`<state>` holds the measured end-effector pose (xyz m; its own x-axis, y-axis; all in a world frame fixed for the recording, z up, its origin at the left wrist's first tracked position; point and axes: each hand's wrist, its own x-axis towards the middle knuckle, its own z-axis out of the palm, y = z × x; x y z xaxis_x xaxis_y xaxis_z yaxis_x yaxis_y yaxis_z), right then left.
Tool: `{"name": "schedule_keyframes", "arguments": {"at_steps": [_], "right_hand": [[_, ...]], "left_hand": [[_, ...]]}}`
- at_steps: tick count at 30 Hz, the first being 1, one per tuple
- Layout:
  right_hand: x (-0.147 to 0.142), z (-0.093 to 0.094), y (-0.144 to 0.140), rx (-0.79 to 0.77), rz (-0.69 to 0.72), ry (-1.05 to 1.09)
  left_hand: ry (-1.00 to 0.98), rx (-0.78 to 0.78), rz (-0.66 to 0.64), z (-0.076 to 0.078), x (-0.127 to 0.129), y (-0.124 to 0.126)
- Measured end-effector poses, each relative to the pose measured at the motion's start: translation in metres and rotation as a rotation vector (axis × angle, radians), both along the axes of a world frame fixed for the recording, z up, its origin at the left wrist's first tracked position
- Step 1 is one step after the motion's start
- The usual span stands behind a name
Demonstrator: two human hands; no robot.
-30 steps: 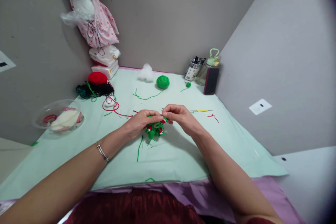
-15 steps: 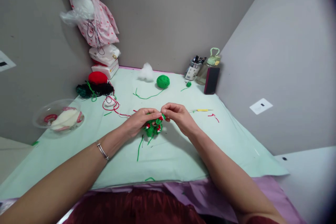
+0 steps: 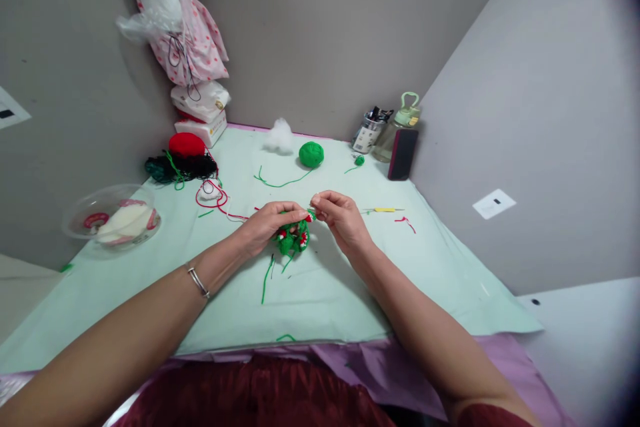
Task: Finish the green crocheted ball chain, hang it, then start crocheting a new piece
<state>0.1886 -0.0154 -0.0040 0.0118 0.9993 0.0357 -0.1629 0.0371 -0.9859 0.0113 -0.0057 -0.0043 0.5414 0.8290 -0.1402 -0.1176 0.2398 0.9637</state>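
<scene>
A small green crocheted piece with red and white details (image 3: 294, 238) is being held just above the centre of the pale mint table cover (image 3: 325, 287). It is being gripped by the left hand (image 3: 267, 227), fingers curled down over its top. The right hand (image 3: 340, 217), at its 3 o'clock, is being kept pinched, thumb against forefinger, on the piece's upper right tip; whether a needle is being held there cannot be made out.

Loose green tails are trailing from the piece toward 6 o'clock. Open cover is lying at 5 to 7 o'clock, as far as the near edge, where purple cloth (image 3: 360, 373) is showing.

At 12 o'clock a round green yarn ball (image 3: 311, 154) is lying near the back wall, well apart. At 2 o'clock a thin yellow-handled hook (image 3: 384, 210) is resting. At 9 o'clock a clear plastic bowl (image 3: 113, 220) is standing at the left edge; its contents are hard to make out.
</scene>
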Motion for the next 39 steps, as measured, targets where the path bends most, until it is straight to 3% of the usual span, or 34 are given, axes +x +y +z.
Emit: {"name": "schedule_keyframes", "arguments": {"at_steps": [16, 23, 26, 30, 34, 39], "right_hand": [[-0.003, -0.001, -0.001, 0.000, 0.026, 0.017], [0.043, 0.003, 0.025, 0.007, -0.140, 0.066], [0.047, 0.006, 0.018, -0.066, -0.018, 0.019], [0.032, 0.009, 0.002, -0.090, 0.230, -0.159], [0.016, 0.008, -0.006, -0.034, 0.277, -0.187], [0.020, 0.004, 0.009, -0.015, 0.088, -0.079]], "left_hand": [[0.040, 0.022, -0.024, -0.004, 0.000, -0.001], [0.073, 0.015, -0.111, -0.010, 0.011, -0.009], [0.061, 0.028, -0.061, -0.012, 0.007, -0.005], [0.066, 0.065, -0.030, -0.012, 0.001, 0.001], [0.072, 0.085, -0.037, -0.011, 0.000, 0.002], [0.084, 0.075, -0.098, -0.013, 0.004, -0.004]]}}
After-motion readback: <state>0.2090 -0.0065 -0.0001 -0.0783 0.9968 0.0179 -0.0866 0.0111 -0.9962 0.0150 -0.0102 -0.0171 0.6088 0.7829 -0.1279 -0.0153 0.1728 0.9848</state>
